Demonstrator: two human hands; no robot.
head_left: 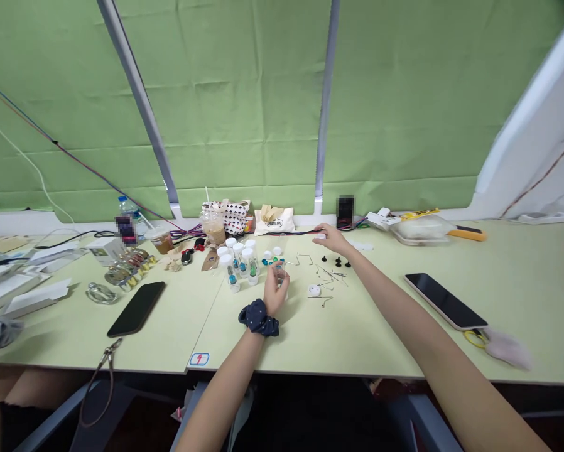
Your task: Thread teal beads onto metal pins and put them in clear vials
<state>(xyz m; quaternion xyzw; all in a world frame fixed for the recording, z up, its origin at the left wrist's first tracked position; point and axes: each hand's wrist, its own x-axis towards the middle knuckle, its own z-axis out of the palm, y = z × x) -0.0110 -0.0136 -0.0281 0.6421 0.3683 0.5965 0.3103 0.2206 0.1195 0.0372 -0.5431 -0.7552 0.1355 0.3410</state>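
My left hand (276, 290) is raised just above the table with its fingers pinched on a small clear vial (281, 269). A dark scrunchie (259, 317) is on that wrist. My right hand (331, 238) is stretched far forward, fingers closed on a small white cap-like piece (319, 236) near the back of the table. Several white-capped vials (241, 258) with blue and green beads stand left of my left hand. Thin wire pieces (331, 275), three black knobs (337, 260) and a white cap (314, 290) lie between my hands.
A black phone (137, 307) lies at left and another phone (444, 300) at right. Drink cups (213, 228), bags (273, 220), a water bottle (127, 221) and cables line the back edge. A clear lidded box (421, 229) sits back right. Keys (107, 361) hang over the front edge.
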